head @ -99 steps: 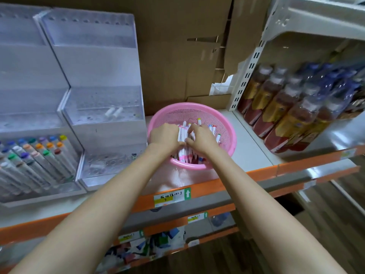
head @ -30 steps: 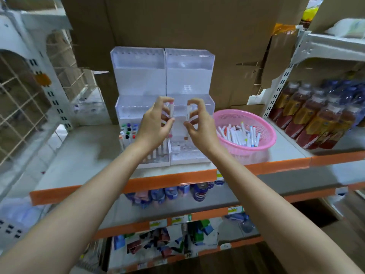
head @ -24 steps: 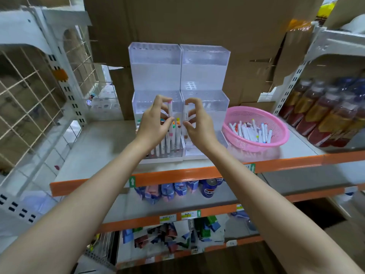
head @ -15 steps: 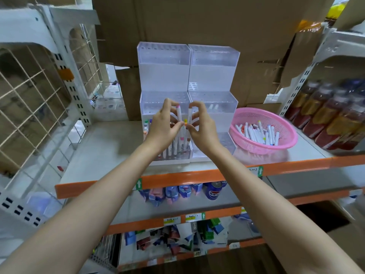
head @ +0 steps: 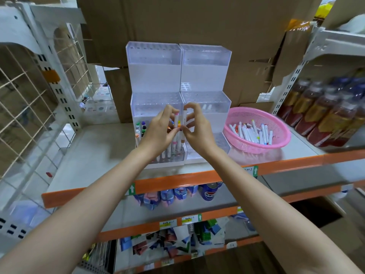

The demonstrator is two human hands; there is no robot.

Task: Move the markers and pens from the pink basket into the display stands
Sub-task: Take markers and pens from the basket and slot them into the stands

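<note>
Mostly markers (head: 250, 133) lie in pink basket (head: 256, 148); some upright in display stand (head: 156, 76).

Arms bare, both stretched forward: left forearm (head: 88, 204) runs in from 7 o'clock, right forearm (head: 256, 194) from 5 o'clock, converging at frame centre. The left hand (head: 159, 131) and right hand (head: 198, 130) sit side by side, thumbs facing, thumb tips almost touching. Fingers of each are curled, index arched over the top. The left hand pinches an upright pink-capped marker (head: 176, 121). The right hand pinches a white marker (head: 184, 117) just beside it.
</note>
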